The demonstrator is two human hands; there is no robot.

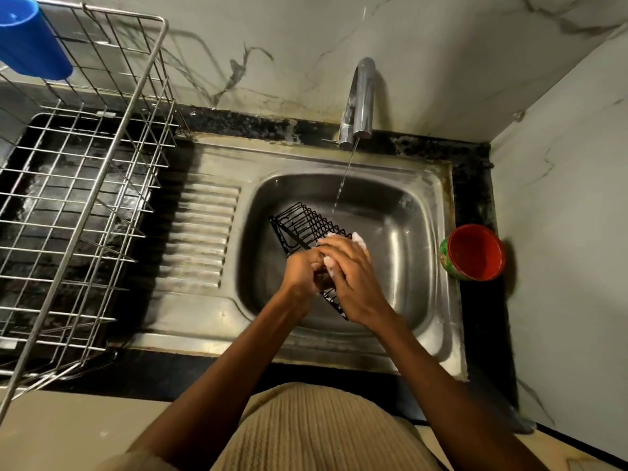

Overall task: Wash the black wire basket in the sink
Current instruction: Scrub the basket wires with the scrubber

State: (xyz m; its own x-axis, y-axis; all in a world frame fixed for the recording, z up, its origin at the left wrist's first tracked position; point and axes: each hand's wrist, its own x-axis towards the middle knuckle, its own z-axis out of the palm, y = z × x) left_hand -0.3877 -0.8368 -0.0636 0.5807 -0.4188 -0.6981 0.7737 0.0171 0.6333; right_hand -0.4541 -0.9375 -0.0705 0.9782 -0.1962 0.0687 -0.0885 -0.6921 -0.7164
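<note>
Meanwhile both hands (326, 266) grip the black wire basket (306, 226) beneath the tap (358, 100), red cup (474, 252) beside.

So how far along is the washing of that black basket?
Midway, it seems. Done: the black wire basket is in the sink and the tap runs thinly. In hand: the left hand holds it while the right hand rubs on white suds. Left: rinsing; the stream misses it.

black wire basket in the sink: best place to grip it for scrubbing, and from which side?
Probably the near end of the black wire basket, from the left, where the left hand grips it. It lies tilted with its far end under the tap's stream, leaving the wires free for the right hand.
</note>
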